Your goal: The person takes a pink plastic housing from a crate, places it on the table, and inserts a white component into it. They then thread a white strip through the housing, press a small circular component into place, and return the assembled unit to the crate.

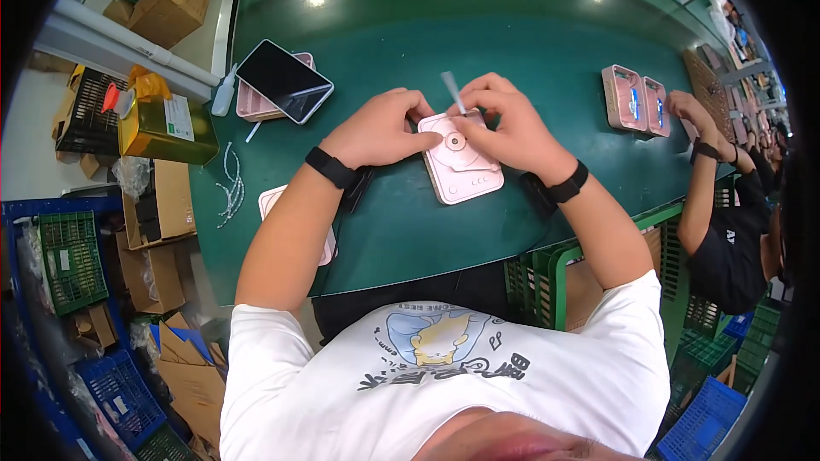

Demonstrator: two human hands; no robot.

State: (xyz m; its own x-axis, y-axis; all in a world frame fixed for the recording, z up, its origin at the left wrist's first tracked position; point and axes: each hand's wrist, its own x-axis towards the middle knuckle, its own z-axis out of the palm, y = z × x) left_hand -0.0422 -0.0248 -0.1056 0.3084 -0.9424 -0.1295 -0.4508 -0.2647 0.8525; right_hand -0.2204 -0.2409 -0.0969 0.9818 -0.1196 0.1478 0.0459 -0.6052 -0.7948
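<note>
A pale pink disc player (465, 181), with a round recess, a hub in its middle and small buttons, lies on the green table in front of me. My left hand (386, 126) grips its far left corner, the thumb resting on the round recess and the fingers partly hidden behind the edge. From the other side my right hand (504, 126) bends over the far right part of the player, its fingers closed. A thin translucent whitish strip (453, 90) sticks up from between those fingers; its lower end is hidden. Both wrists wear black bands.
A black-screened phone (284, 81) lies on a pink casing (254, 104), beside a small squeeze bottle (225, 91). Thin white cables (231, 188) lie at left. Another pink piece (272, 199) is partly under my left forearm. At right, a co-worker's hand (690, 111) is beside pink shells (626, 101).
</note>
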